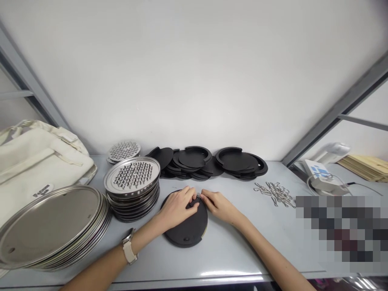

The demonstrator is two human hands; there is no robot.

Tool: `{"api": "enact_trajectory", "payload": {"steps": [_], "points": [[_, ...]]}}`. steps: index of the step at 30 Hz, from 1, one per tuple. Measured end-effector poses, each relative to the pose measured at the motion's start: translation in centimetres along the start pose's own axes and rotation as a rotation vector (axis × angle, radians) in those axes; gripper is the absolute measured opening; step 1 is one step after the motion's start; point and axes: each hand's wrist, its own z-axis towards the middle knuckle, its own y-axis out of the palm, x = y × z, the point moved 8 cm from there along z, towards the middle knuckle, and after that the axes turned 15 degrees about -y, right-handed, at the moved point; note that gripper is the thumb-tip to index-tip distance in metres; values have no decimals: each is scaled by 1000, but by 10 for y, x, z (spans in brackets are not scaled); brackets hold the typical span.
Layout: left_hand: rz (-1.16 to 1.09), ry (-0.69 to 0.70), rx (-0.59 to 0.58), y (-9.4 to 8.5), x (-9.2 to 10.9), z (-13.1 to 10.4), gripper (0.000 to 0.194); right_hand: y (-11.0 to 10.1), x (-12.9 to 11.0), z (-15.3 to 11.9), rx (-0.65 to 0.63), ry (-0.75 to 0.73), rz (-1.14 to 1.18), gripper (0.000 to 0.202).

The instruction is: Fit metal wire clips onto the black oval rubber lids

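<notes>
the right hand (pixel 214 203) pinches a metal clip (pixel 198 195) at one o'clock on the black disc (pixel 185 228); left hand (pixel 178 203) curls, thumb apart; loose pinching could cause slipping.

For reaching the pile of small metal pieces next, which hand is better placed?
Probably the right hand: it is nearer the pile, at the edge of the black disc. The left hand lies over the disc, farther away.
</notes>
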Motion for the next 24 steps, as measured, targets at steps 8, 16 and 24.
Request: {"api": "enact_trajectory", "payload": {"steps": [8, 16, 24], "points": [[77, 51, 17, 1, 4, -2, 7, 0, -3, 1, -25, 15, -49, 34], [104, 61, 23, 2, 4, -2, 8, -10, -9, 3, 120, -79, 21, 28], [125, 85, 8, 4, 5, -3, 9, -30, -3, 2, 286, -69, 147, 25]]}}
